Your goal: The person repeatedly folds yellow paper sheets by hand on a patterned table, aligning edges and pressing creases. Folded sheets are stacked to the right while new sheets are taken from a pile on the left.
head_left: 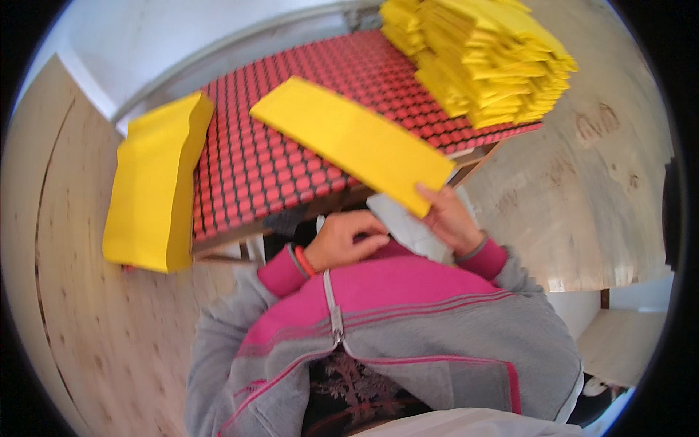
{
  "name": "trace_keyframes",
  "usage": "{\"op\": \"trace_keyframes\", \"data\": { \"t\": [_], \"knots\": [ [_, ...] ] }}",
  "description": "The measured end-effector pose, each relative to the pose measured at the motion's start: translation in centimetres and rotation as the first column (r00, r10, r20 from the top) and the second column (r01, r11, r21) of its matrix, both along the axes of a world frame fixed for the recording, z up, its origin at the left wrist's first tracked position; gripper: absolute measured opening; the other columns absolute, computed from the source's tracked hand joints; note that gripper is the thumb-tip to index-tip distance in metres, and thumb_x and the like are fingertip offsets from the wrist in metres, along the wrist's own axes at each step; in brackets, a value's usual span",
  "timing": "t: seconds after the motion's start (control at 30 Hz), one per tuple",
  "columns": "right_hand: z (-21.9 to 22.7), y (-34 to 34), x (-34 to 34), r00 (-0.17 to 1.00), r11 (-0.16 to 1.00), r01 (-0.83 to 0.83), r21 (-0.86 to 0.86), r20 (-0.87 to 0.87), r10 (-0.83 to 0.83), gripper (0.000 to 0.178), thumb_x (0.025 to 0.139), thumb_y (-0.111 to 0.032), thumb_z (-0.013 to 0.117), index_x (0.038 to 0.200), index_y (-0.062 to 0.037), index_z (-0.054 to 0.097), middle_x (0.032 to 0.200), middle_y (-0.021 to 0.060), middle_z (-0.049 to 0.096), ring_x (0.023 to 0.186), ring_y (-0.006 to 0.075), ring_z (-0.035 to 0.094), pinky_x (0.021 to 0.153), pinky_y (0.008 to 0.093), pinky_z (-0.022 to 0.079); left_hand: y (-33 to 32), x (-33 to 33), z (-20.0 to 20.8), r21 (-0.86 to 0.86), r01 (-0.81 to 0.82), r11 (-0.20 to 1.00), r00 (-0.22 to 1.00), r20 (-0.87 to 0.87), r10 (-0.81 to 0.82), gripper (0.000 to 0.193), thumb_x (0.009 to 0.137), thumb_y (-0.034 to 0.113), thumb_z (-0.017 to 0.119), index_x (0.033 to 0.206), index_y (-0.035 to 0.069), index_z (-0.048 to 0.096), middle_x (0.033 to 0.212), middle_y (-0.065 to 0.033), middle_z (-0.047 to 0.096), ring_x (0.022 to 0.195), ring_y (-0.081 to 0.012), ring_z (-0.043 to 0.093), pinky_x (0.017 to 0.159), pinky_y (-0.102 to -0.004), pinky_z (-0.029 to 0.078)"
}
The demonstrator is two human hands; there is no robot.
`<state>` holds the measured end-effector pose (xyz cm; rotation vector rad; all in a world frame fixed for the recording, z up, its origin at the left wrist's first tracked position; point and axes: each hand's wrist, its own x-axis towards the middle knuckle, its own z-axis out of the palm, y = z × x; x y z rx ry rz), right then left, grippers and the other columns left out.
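Right hand [449, 219] holds one yellow strip [353, 142], left hand [343, 241] loosely half-curled, two yellow stacks [502, 62] [149, 189].

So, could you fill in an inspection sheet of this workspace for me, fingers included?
Surface: table with a red-and-black patterned cover.
Job's things: one long yellow piece held over the table; a layered yellow pile at the far right; a yellow stack by the left edge.
Clutter: white item below the near edge, kind unclear.
Fingers: right fingers grip the piece's near end; left fingers loosely curled, nothing seen in them.
Cables: nothing seen.
Surroundings: pale wooden surfaces left and right.
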<state>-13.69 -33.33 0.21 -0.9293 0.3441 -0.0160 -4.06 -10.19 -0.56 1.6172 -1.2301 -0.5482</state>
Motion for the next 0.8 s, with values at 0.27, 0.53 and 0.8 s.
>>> {"op": "trace_keyframes", "data": {
  "t": [0.27, 0.53, 0.8],
  "knots": [
    [1.2, -8.4, -6.7, 0.986, 0.957, -0.152, -0.247, -0.110, 0.128, 0.043, 0.102, -0.017, 0.064, 0.141, -0.0050, 0.051, 0.126, 0.0032, 0.065, 0.107, 0.0113, 0.065, 0.085, 0.0274, 0.053, 1.0, 1.7, -0.6, -0.218, -0.222, 0.950, 0.393, -0.912, -0.118, 0.063, 0.110, 0.044, 0.040, 0.153, -0.001, 0.038, 0.152, -0.0218, 0.050, 0.141, -0.0324, 0.050, 0.117, -0.0432, 0.041],
    [0.7, -16.4, -12.3, 0.983, 0.898, -0.164, -0.409, -0.144, 0.114, 0.052, 0.097, -0.011, 0.067, 0.145, 0.0006, 0.050, 0.137, 0.0086, 0.063, 0.123, 0.0186, 0.062, 0.105, 0.0341, 0.049, 2.0, 1.2, 0.4, -0.171, -0.419, 0.891, 0.132, -0.983, -0.127, 0.057, 0.108, 0.043, 0.049, 0.151, 0.006, 0.043, 0.147, -0.0166, 0.055, 0.135, -0.0308, 0.055, 0.114, -0.0461, 0.044],
    [5.7, -18.4, -13.4, 0.970, 0.807, -0.195, -0.558, 0.013, 0.244, 0.051, 0.097, -0.008, 0.067, 0.145, 0.0014, 0.050, 0.137, 0.0078, 0.064, 0.122, 0.0158, 0.061, 0.105, 0.0333, 0.049, 2.4, 1.9, 2.6, 0.008, -0.242, 0.970, 0.326, -0.941, 0.090, 0.046, 0.104, 0.023, 0.059, 0.144, 0.002, 0.051, 0.138, -0.0111, 0.063, 0.125, -0.0223, 0.063, 0.104, -0.0384, 0.053]
  ]
}}
